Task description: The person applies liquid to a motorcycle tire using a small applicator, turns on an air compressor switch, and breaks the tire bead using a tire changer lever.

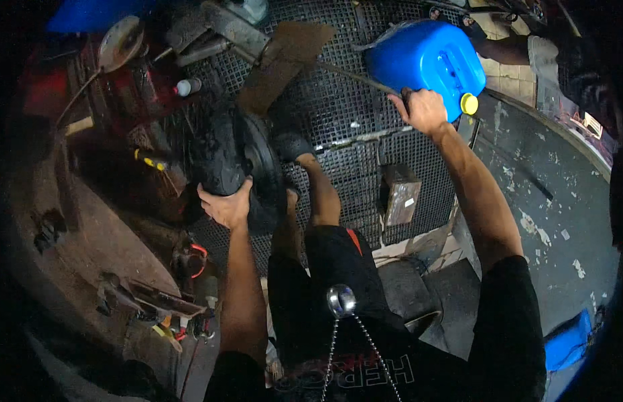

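Observation:
My left hand (225, 202) is curled against the lower edge of a bulky black round part (221, 157), its thumb on the right side. A black wheel-like disc (263, 171) stands upright beside that part, near my foot. Over on the right, the fingers of my right hand (422, 110) are wrapped round the end of a long thin metal lever (355, 76). The lever slants up and left toward a brown metal plate (301, 41) and a grey metal bracket (234, 30). What lies under my left palm is hidden.
A blue jerrycan (408, 57) with a yellow cap stands just behind my right hand. Black grid matting (345, 174) covers the floor, with a worn box-like block (400, 194) on it. Tools, including a yellow-handled one (150, 161), lie at left. A scuffed grey panel (532, 181) borders the right.

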Demonstrator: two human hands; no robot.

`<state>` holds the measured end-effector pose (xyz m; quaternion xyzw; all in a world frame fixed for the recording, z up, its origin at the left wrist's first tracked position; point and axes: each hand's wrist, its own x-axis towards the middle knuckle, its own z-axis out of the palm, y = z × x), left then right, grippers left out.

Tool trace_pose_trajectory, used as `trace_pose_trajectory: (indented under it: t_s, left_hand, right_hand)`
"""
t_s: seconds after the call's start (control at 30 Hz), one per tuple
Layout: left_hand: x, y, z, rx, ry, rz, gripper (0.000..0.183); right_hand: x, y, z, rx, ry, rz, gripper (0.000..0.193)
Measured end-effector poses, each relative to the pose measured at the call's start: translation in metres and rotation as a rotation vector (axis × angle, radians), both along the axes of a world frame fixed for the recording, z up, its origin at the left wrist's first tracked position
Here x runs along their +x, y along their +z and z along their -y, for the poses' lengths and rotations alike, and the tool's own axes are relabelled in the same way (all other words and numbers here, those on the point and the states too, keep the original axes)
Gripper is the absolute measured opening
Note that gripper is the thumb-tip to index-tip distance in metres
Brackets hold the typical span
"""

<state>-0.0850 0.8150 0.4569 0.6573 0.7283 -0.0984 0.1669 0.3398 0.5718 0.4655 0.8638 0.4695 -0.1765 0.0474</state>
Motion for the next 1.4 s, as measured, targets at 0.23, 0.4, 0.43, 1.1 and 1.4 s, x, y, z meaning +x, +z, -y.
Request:
trace_pose_trajectory:
  t_s: [0.23,0.4,0.43,1.1,1.4]
  left_hand:
    - [-0.021,-0.024,0.003,0.326,-0.291,0.072,0.125]
    - [-0.022,-0.031,-0.014,0.352,-0.371,0.089,0.125]
    - [-0.02,-0.031,-0.018,0.341,-0.391,0.079,0.124]
    - [0.007,-0.031,-0.025,0.449,-0.608,0.028,0.09]
    - [0.004,-0.035,-0.024,0.507,-0.604,0.057,0.086]
  right_hand:
    - [-0.011,0.001,-0.003,-0.051,0.001,-0.008,0.059]
    - [-0.004,0.0,-0.002,-0.025,-0.023,-0.002,0.057]
    - [-0.004,0.0,-0.002,-0.02,-0.017,0.014,0.057]
    - [0.002,-0.007,0.007,0.021,0.023,-0.004,0.054]
    - [-0.027,0.016,-0.015,-0.071,-0.135,0.001,0.057]
